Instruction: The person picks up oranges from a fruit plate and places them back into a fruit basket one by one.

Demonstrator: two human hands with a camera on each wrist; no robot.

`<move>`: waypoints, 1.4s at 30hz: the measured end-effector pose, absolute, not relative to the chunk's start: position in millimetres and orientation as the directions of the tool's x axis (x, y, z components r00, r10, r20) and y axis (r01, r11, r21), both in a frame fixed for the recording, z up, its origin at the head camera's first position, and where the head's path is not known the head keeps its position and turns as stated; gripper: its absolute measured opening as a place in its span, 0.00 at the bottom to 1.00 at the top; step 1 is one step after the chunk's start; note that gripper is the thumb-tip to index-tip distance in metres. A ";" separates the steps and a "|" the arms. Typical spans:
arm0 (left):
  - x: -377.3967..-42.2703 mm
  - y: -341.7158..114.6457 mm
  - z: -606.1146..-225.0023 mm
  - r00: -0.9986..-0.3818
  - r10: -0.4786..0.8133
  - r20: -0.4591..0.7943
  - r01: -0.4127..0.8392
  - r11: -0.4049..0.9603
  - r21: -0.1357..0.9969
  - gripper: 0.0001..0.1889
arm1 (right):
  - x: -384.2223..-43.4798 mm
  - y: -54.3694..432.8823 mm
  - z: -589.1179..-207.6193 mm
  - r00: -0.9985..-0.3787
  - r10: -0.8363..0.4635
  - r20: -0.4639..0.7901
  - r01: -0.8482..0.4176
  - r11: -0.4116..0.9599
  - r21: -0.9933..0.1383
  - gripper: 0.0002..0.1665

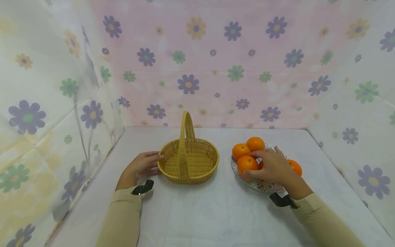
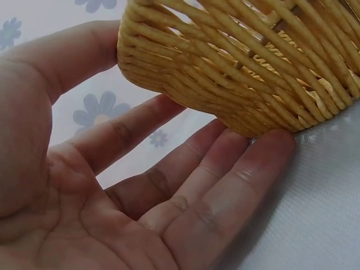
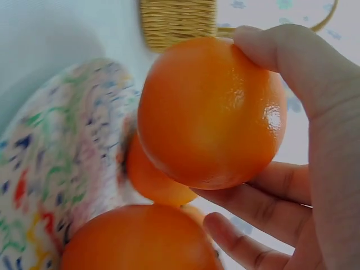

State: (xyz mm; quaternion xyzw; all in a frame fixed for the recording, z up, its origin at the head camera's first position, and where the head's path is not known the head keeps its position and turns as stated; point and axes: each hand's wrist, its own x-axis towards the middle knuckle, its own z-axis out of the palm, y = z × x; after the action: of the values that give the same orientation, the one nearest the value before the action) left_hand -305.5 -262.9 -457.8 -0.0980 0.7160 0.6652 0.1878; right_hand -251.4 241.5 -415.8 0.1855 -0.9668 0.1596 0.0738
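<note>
My right hand (image 1: 273,166) is over the patterned plate and grips a shiny orange (image 1: 248,164) between thumb and fingers. In the right wrist view that orange (image 3: 211,112) fills the middle, with the thumb on one side and fingertips on the other. Behind it are a second orange (image 3: 154,174) and a larger-looking one (image 3: 138,242). My left hand (image 1: 143,168) touches the left end of a yellow wicker basket (image 1: 189,178) with a tall handle. Up close, the left fingers (image 2: 208,208) reach out fairly straight along the basket's underside (image 2: 225,73), the thumb at its upper edge.
The plate (image 1: 265,186) stands right of the basket and carries several oranges, one (image 1: 294,167) at its right edge. White cloth (image 1: 197,216) covers the table. Flower-printed sheets (image 1: 213,82) enclose the back and both sides.
</note>
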 end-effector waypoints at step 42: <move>-306.8 -271.4 -469.9 -0.922 0.162 -0.351 -0.354 0.013 0.935 0.45 | -291.4 125.4 -388.7 -0.829 -0.488 0.272 -0.558 0.749 -0.357 0.44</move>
State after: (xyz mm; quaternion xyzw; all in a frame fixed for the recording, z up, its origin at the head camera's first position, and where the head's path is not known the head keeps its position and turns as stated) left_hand -306.8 -271.4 -469.9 -0.0698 0.6873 0.6990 0.1846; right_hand -291.4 125.4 -388.7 0.2807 -0.9317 0.2159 0.0808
